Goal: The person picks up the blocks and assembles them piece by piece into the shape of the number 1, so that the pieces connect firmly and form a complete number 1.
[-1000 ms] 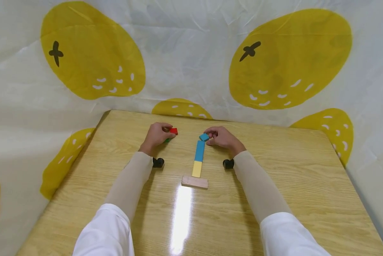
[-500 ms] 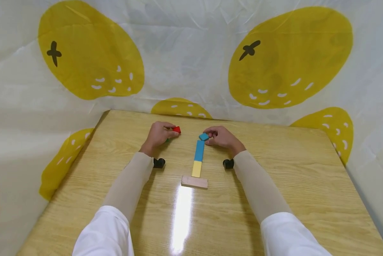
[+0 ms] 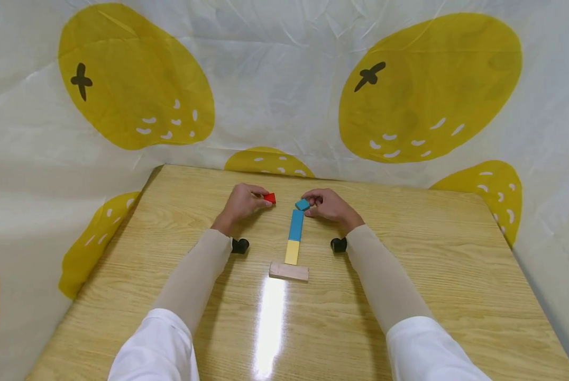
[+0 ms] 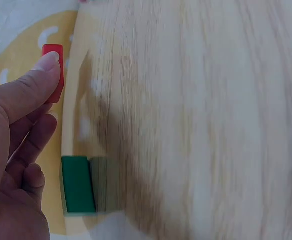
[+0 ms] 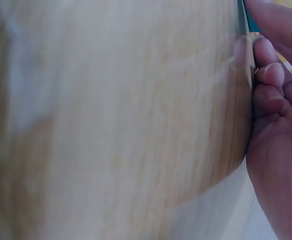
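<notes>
My left hand (image 3: 243,205) pinches a red block (image 3: 270,198) between thumb and fingers, over the far part of the table. In the left wrist view the red block (image 4: 56,82) is held clear of the tabletop, and a green block (image 4: 78,184) rests below the fingers. My right hand (image 3: 329,203) holds a small blue block (image 3: 302,205) by its right side, turned at an angle. This block sits at the far end of a longer blue block (image 3: 296,225). A yellow block (image 3: 292,252) follows nearer, ending at a plain wooden block (image 3: 288,272) laid crosswise.
The wooden table (image 3: 408,264) ends at a hanging cloth (image 3: 275,79) printed with yellow shapes, behind and at both sides. A bright light reflection (image 3: 269,328) lies on the near part of the tabletop. Black wrist devices (image 3: 240,246) show beside both wrists.
My left hand has moved right with the red block, away from the green block and closer to the blue ones. My right hand and the row of blocks have stayed nearly still.
</notes>
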`<state>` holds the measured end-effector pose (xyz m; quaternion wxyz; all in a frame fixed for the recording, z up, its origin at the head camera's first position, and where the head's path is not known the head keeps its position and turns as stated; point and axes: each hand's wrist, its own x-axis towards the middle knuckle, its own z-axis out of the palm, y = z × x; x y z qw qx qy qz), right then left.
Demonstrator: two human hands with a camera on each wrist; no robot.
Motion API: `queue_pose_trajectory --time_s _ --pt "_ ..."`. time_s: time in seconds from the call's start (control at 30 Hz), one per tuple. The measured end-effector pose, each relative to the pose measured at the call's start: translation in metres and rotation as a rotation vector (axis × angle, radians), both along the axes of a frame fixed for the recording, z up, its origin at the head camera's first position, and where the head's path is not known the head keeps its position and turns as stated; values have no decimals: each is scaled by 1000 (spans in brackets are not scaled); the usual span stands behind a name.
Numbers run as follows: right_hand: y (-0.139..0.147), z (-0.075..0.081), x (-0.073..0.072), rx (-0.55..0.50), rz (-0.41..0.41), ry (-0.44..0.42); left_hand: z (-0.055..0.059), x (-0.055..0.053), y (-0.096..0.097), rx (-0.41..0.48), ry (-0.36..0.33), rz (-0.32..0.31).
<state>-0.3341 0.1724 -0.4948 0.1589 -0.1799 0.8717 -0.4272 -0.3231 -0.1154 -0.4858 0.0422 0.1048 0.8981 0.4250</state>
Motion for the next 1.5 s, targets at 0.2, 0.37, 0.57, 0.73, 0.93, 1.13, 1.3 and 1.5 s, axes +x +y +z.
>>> queue_pose_trajectory --time_s 0.2,0.37,0.57,0.73,0.93,1.13,1.3,1.5 --pt "0 -1 0 6 7 6 -2 -1 9 11 5 -32" --pt "1 -2 -1 5 6 15 -3 -1 16 4 16 -41" --pt "0 -3 -3 21 -5 18 -2 0 24 -11 16 -48" --pt "0 -3 -3 39 -16 19 -1 1 29 -16 25 -66" --pt "0 -4 -3 34 -14 29 -5 -1 32 -30 36 -82" --pt "0 -4 -1 44 -26 41 -4 -2 36 -46 29 -88" --pt "0 -4 -1 38 -26 37 -5 -3 38 -53 25 -91" --pt "0 -6 -3 39 -29 37 -5 -2 40 -59 27 -100"
